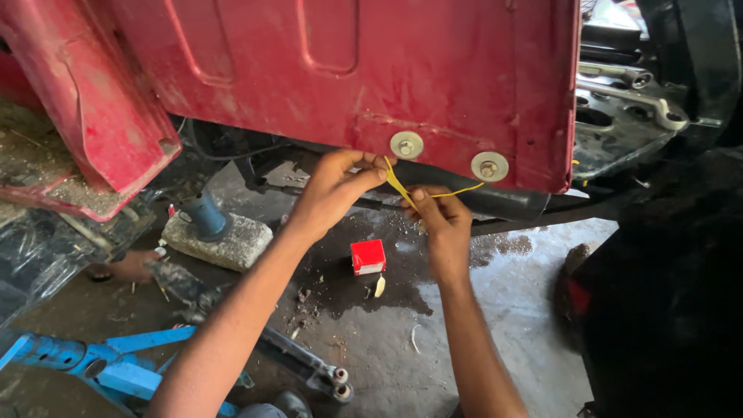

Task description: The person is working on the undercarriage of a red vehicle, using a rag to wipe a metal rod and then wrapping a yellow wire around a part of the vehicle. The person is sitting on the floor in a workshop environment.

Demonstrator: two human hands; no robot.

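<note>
Both hands, left hand and right hand, pinch a yellow tie under the red panel edge, beside two bolts already seated, the tie seemingly not yet fastened.

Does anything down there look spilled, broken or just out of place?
Yes. A dark wet stain spreads over the concrete floor, and a small red box sits right in it. Grit and debris lie around it. The red panel looks scuffed near its two bolts.
</note>
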